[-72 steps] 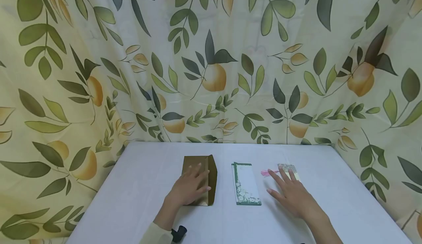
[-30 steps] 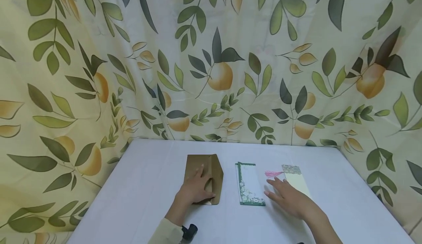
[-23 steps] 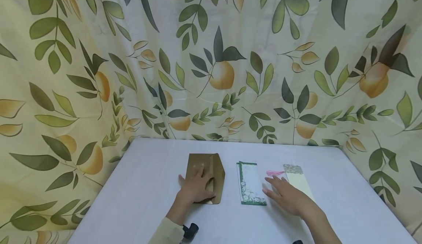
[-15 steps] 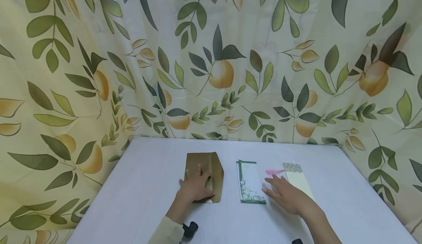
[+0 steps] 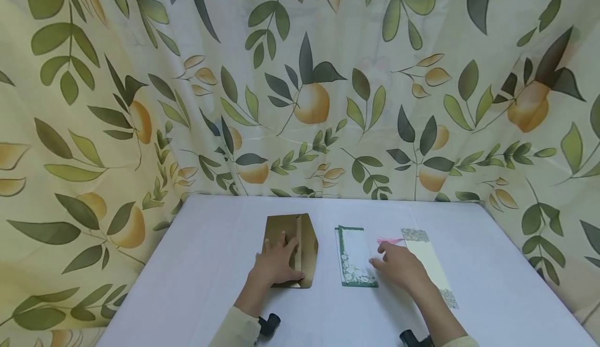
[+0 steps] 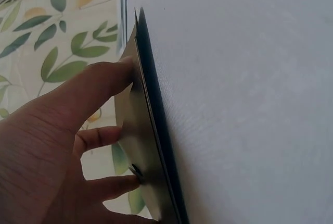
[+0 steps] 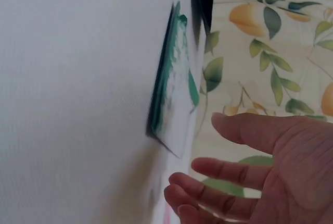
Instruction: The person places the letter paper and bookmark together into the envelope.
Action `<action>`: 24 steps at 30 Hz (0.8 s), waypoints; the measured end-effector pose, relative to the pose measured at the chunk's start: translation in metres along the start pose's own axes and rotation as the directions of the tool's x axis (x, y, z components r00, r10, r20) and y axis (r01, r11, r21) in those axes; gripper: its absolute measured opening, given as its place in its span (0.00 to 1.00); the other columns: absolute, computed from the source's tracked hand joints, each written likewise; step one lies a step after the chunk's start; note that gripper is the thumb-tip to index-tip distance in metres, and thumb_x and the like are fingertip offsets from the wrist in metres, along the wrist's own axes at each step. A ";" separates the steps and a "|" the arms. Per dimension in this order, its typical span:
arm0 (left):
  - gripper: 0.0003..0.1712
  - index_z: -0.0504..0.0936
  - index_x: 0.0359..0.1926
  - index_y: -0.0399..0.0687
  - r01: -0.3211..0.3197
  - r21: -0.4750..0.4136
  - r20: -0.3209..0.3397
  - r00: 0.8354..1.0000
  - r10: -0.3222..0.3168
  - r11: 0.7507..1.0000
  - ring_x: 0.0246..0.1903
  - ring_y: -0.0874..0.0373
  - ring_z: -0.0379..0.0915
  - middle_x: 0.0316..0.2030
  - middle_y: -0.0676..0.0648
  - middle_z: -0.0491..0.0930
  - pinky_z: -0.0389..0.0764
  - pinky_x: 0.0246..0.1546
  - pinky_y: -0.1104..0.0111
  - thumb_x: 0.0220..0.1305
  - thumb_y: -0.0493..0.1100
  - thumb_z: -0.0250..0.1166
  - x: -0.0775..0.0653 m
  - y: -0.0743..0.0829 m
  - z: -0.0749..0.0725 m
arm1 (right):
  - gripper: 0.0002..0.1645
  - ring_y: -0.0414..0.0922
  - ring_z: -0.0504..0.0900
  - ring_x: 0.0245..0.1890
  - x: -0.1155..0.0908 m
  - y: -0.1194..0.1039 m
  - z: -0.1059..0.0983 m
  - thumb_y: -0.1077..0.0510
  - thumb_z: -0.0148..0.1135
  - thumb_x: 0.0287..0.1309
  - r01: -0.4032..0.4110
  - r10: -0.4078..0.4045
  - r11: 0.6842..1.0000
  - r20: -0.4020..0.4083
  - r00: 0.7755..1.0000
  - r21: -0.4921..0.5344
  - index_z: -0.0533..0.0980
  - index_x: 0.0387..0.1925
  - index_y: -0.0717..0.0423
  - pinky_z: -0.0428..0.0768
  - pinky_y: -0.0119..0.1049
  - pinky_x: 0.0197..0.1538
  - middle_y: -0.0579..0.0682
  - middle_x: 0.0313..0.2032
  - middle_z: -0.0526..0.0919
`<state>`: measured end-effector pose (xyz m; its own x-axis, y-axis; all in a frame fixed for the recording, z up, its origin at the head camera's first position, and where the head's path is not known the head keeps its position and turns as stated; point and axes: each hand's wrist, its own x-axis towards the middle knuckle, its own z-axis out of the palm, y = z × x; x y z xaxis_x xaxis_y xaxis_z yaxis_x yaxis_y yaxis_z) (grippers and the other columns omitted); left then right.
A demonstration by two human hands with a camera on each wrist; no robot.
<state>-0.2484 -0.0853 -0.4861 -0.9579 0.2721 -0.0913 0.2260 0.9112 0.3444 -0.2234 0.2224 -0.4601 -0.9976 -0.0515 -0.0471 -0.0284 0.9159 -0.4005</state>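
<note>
A gold envelope [image 5: 281, 224] lies on the white table with its pointed flap to the right. My left hand [image 5: 276, 264] rests on it with the fingers spread; in the left wrist view the thumb and fingertips [image 6: 112, 185] touch the envelope's face. To its right lies a white card with a green floral border [image 5: 356, 253], doubled along its left side. My right hand [image 5: 398, 266] hovers just right of that card, fingers slightly bent and holding nothing in the right wrist view. Partly behind the right hand and wrist is a cream bookmark [image 5: 428, 256] with glittery ends and a pink tassel [image 5: 389, 241].
The white-covered table [image 5: 225, 263] reaches back to a leaf-and-fruit patterned curtain [image 5: 314, 144], which also hangs along both sides. Black wrist devices sit on both arms, the left one [image 5: 270, 324] beside the sleeve.
My left hand has shifted rightward on the envelope, whose flap now lies opened flatter. My right hand has moved left off the bookmark toward the green-bordered card, and its fingers have bent more.
</note>
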 end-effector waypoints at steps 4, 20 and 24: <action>0.46 0.64 0.64 0.63 -0.003 0.019 -0.001 1.000 0.003 1.000 0.62 0.23 0.47 0.70 0.39 0.52 0.62 0.45 0.31 0.44 0.68 0.69 0.003 -0.003 0.002 | 0.27 0.49 0.75 0.29 0.009 -0.006 0.008 0.45 0.68 0.51 -0.084 0.082 0.995 0.043 0.996 0.057 0.74 0.45 0.61 0.73 0.46 0.31 0.55 0.35 0.80; 0.46 0.64 0.63 0.63 -0.002 0.043 -0.010 1.000 0.002 0.999 0.61 0.23 0.49 0.70 0.40 0.52 0.64 0.43 0.31 0.43 0.68 0.70 0.006 -0.002 0.004 | 0.63 0.59 0.72 0.34 0.032 -0.022 0.036 0.42 0.80 0.32 -0.202 0.201 0.972 0.019 0.979 0.118 0.53 0.62 0.64 0.71 0.46 0.27 0.68 0.40 0.72; 0.48 0.63 0.63 0.62 -0.003 0.040 -0.016 1.000 0.004 0.999 0.61 0.22 0.49 0.70 0.38 0.52 0.64 0.42 0.32 0.42 0.68 0.70 0.005 -0.002 0.005 | 0.62 0.59 0.72 0.34 0.033 -0.026 0.039 0.44 0.80 0.31 -0.208 0.208 0.971 0.013 0.978 0.120 0.53 0.60 0.65 0.71 0.47 0.26 0.66 0.37 0.72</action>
<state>-0.2531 -0.0841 -0.4920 -0.9598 0.2705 -0.0748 0.2360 0.9220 0.3069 -0.2527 0.1819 -0.4869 -0.9808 0.1344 -0.1413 0.1872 0.8519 -0.4891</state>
